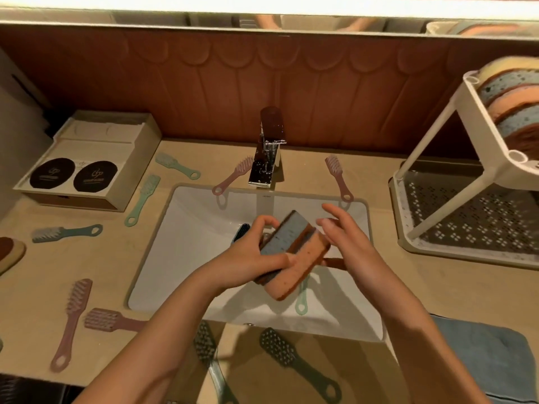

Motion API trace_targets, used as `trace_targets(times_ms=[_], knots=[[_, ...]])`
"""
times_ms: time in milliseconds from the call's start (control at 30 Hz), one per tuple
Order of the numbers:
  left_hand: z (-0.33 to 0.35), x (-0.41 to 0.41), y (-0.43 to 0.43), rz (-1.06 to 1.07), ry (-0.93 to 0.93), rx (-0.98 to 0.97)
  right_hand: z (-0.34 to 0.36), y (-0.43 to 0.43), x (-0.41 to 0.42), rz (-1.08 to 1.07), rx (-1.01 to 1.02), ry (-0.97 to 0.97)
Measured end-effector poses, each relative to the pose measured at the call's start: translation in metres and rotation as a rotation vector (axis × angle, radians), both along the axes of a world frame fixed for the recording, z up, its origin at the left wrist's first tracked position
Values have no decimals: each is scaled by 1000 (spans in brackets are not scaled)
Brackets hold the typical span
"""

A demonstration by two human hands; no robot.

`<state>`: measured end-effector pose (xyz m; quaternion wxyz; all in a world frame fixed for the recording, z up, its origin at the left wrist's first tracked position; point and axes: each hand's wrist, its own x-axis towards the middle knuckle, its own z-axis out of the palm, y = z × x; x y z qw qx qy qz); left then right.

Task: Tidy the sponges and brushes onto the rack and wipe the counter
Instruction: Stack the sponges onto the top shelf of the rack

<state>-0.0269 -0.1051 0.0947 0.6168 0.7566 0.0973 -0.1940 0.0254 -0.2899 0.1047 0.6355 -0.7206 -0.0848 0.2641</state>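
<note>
Over the white sink (180,258) my left hand (256,255) grips two stacked sponges (291,252), one blue and one orange, each with a brown scouring side. My right hand (344,231) hovers at their right end with fingers spread and relaxed. The white two-tier rack (455,158) stands at the right, with several sponges (513,103) packed upright on its top shelf. Several small brushes lie scattered on the beige counter: pink brushes (73,319), green ones (143,199), dark ones (294,360). One more sponge (8,252) lies at the far left edge.
A chrome tap (267,153) stands behind the sink, with pink brushes (233,176) either side. A cardboard box (87,161) sits at the back left. A blue cloth (490,360) lies at the front right. Brushes also lie inside the sink under my hands.
</note>
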Motion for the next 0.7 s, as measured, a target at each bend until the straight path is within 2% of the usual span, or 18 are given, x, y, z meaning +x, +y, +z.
trace_targets(times_ms=[133,300,400,500,567,700], knots=[[6,1,1,-188,-46,86,1,13,4,288,-89,-67],[7,4,10,-221,-49,107,-20,23,1,231,-75,-178],[8,2,14,-61,-55,78,-22,28,-4,116,-18,-219],[9,0,20,219,18,-140,-22,28,-3,-51,40,-153],[9,-2,18,279,32,-176,-21,29,-1,-143,84,-78],[8,-6,-1,333,62,-243,-16,38,-9,-168,127,-12]])
